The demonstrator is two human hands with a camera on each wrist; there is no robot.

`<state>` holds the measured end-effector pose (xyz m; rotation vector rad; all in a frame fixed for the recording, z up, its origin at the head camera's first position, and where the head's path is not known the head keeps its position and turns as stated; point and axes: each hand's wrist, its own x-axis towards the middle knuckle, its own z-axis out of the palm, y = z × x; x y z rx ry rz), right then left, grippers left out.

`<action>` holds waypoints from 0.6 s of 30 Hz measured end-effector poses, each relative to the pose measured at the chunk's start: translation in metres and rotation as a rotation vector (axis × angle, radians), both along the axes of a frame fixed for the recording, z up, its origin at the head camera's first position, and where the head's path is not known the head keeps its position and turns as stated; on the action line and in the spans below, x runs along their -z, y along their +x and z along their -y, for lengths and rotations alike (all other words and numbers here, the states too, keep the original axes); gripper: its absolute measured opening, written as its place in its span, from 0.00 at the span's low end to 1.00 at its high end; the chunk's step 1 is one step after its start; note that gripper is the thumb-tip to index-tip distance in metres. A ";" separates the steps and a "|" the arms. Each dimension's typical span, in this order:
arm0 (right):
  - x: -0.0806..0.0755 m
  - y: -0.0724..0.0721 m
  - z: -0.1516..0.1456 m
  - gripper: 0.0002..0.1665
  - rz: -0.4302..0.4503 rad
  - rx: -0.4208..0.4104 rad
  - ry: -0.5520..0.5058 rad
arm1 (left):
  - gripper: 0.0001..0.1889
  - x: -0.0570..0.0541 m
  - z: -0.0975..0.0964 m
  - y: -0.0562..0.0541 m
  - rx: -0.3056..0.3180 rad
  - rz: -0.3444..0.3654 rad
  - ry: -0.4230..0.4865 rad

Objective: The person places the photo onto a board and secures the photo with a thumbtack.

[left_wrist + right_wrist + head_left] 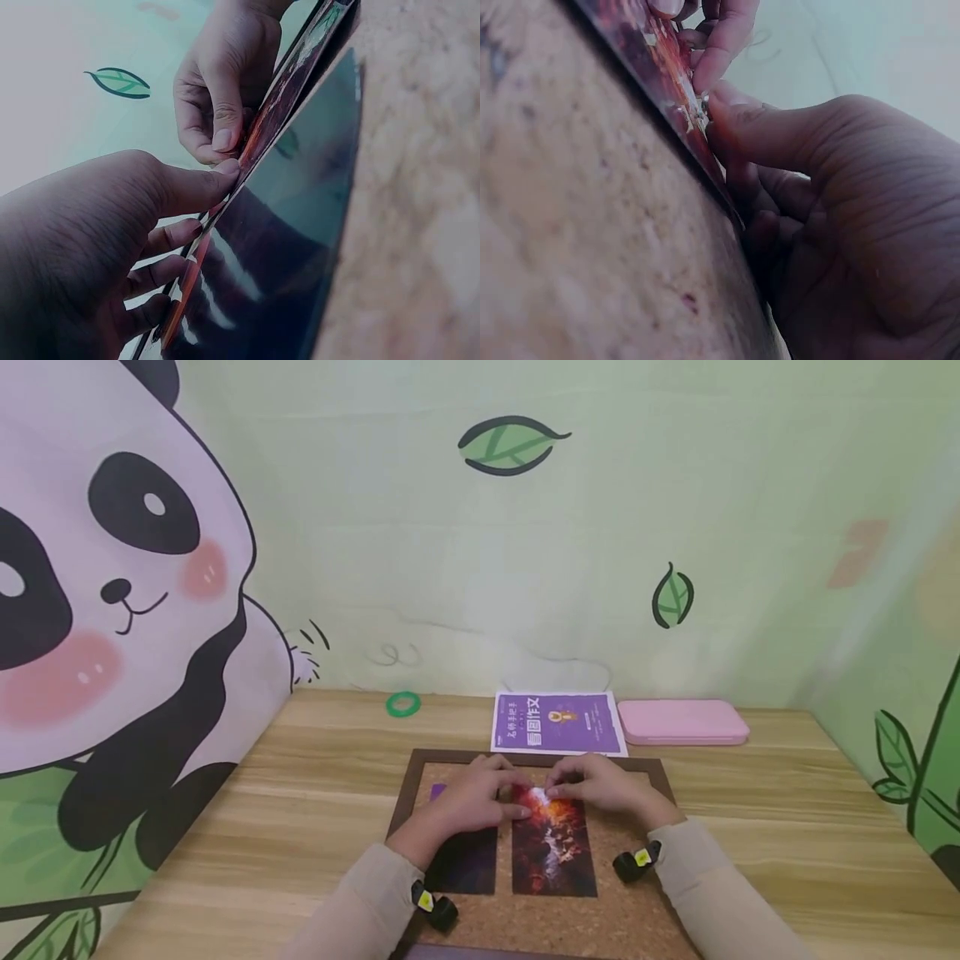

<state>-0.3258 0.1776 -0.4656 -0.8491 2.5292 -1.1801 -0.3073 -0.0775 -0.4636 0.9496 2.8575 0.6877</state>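
A fiery orange and dark photo card [555, 852] lies on a cork board [562, 927] with a brown frame. My left hand [476, 797] rests at its upper left, the thumb on the picture and the other fingers spread along the top. At the card's top edge, my right hand [600, 785] pinches a small shiny piece [704, 103], like a push pin, between thumb and forefinger; the fingers mostly hide it. A second, dark glossy card [465, 864] with a purple corner lies to the left, partly under my left hand and wrist.
Behind the board lies a purple-covered book [555, 727], with a pink case [682, 722] to its right. A green ring [392, 704] is at the back left of the wooden table [300, 827]. The wall [420, 552] rises right behind the table.
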 end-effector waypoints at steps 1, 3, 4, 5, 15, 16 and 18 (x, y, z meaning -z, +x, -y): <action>0.000 0.000 0.000 0.04 -0.006 0.003 0.001 | 0.22 0.000 0.000 0.000 0.000 0.003 0.004; 0.000 0.001 0.001 0.03 -0.016 0.012 0.008 | 0.22 -0.001 0.000 0.000 0.003 0.007 0.010; 0.001 0.001 0.002 0.03 -0.022 0.016 0.012 | 0.21 -0.001 0.000 0.001 0.005 0.009 0.010; 0.001 0.001 0.002 0.03 -0.028 0.020 0.015 | 0.21 -0.001 0.000 0.001 0.006 0.010 0.011; 0.002 0.000 0.007 0.03 -0.022 0.073 0.019 | 0.21 0.000 0.000 0.000 0.001 0.012 0.009; 0.002 0.000 0.008 0.03 -0.018 0.080 0.021 | 0.21 0.000 0.000 0.000 -0.001 0.013 0.011; 0.001 0.000 0.008 0.03 -0.023 0.088 0.025 | 0.21 -0.001 0.000 0.001 -0.004 0.014 0.011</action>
